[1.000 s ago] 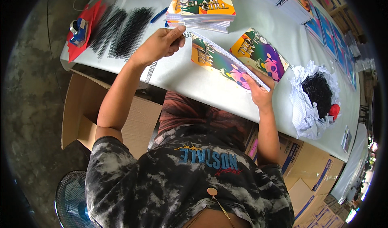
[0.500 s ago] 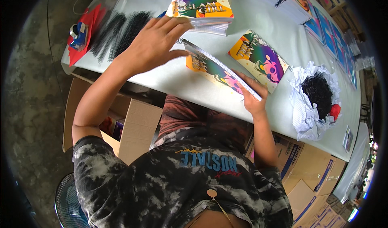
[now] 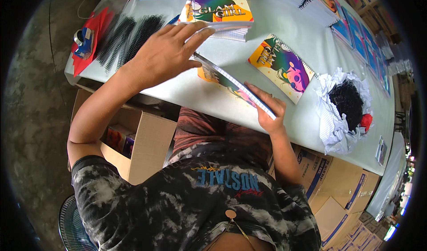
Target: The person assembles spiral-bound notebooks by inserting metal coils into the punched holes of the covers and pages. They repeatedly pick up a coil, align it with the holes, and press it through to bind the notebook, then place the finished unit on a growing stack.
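Note:
A spiral-bound notebook [image 3: 232, 81] is held up at a tilt above the near edge of the table, its page edge turned upward and its colourful cover showing below. My right hand [image 3: 270, 113] is closed on its lower right end. At the upper left end, my left hand [image 3: 171, 48] has its fingers stretched out and the thumb apart; a bit of dark coil shows beside the thumb. Another notebook [image 3: 284, 68] of the same design lies on the table to the right. Beyond my left hand, same-design covers top a stack of notebooks [image 3: 222, 17].
Black spiral coils [image 3: 133, 40] lie at the left, near a blue tape dispenser [image 3: 83, 44] on red sheets. Crumpled paper [image 3: 331, 126] holds a tangle of black scraps [image 3: 348, 100] at the right. More notebooks [image 3: 356, 31] line the far right. An open carton [image 3: 151, 140] stands below the table.
The held notebook and my right hand have shifted slightly left and down. My left hand stays by the coil end, fingers still extended. The whole view has shifted slightly.

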`<action>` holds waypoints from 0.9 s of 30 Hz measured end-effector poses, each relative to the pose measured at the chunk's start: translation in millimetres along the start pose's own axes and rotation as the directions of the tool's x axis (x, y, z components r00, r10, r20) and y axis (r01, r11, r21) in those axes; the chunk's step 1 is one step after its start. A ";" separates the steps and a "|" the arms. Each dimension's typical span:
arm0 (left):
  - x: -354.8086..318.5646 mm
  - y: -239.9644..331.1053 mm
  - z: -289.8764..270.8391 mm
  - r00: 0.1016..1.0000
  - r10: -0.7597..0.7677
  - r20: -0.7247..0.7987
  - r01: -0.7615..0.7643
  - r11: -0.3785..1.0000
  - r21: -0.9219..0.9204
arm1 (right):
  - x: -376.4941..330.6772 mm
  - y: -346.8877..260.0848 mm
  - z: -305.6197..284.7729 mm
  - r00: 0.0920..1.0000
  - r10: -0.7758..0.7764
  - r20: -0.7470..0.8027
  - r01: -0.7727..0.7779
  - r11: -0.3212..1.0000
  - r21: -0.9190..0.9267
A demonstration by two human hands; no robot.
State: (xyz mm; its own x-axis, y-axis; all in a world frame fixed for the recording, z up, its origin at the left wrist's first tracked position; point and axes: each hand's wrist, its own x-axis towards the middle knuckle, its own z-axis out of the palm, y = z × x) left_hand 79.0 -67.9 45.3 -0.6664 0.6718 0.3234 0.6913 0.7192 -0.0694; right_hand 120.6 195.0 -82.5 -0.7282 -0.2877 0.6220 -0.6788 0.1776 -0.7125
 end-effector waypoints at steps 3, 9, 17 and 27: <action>-6.1 -6.1 -1.2 0.982 0.061 0.179 -0.068 0.997 0.034 | 0.7 -1.1 3.1 0.997 -0.073 -0.016 0.073 0.997 -0.027; -47.9 8.1 101.5 0.863 -0.133 -0.487 0.113 0.991 -0.071 | 1.7 -9.4 10.7 0.990 -0.138 -0.016 0.137 0.989 -0.057; -59.4 15.9 118.5 0.834 -0.047 -0.550 0.080 0.996 0.035 | 3.1 -21.5 21.7 0.982 -0.190 0.001 0.190 0.981 0.027; -76.0 52.6 143.9 0.846 0.083 -0.527 -0.165 0.980 -0.110 | -3.0 -10.5 13.7 0.974 -0.228 0.011 0.228 0.972 -0.052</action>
State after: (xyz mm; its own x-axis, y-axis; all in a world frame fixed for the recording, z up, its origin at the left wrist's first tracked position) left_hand 125.8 -55.6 -118.7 -0.3592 0.5344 0.7651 0.8180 0.5749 -0.0175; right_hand 131.2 181.1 -81.3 -0.5531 -0.3312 0.7644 -0.8311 0.1556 -0.5340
